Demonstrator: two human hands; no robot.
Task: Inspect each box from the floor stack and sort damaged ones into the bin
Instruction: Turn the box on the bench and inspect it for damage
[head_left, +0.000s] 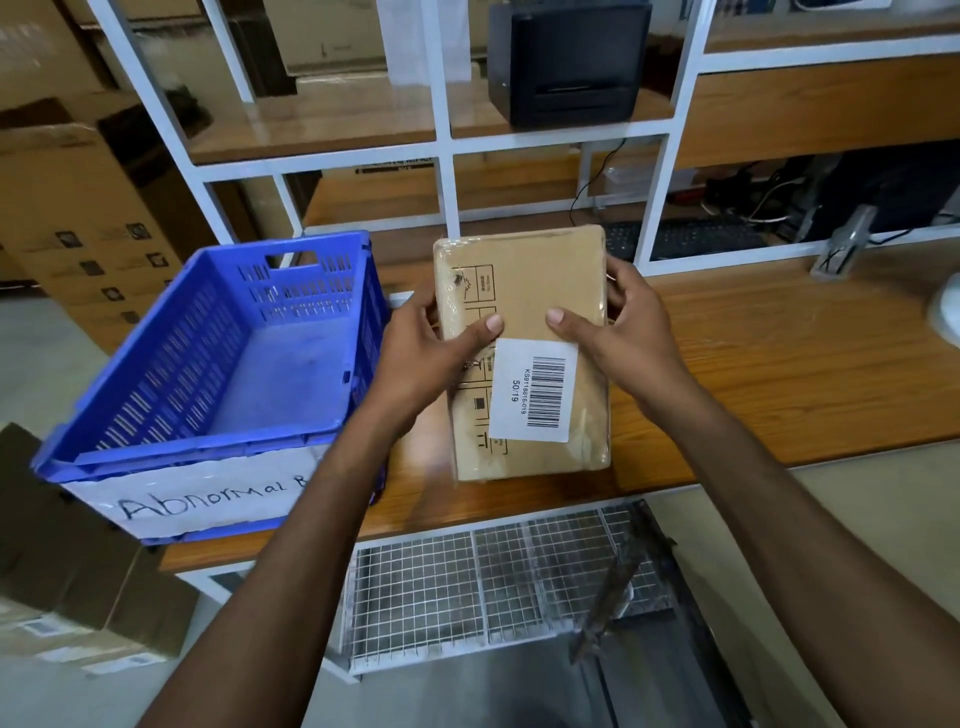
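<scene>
A flat brown cardboard box (540, 280) wrapped in clear film, with a white barcode label on its face, is held above the wooden table. My left hand (421, 348) grips its left edge with the thumb on top. My right hand (618, 327) grips its right edge, thumb on the face just above the label. A small dark mark shows near the box's upper left corner. The blue plastic bin (171, 374), with a paper sign reading "Abnormal B…", stands on the table's left end with nothing inside it.
The wooden table (779, 364) stretches to the right. A white shelf frame (447, 156) behind holds a black printer (566, 62) and a keyboard (685, 239). Cardboard boxes (78, 597) lie on the floor at lower left. A wire rack (493, 582) sits under the table.
</scene>
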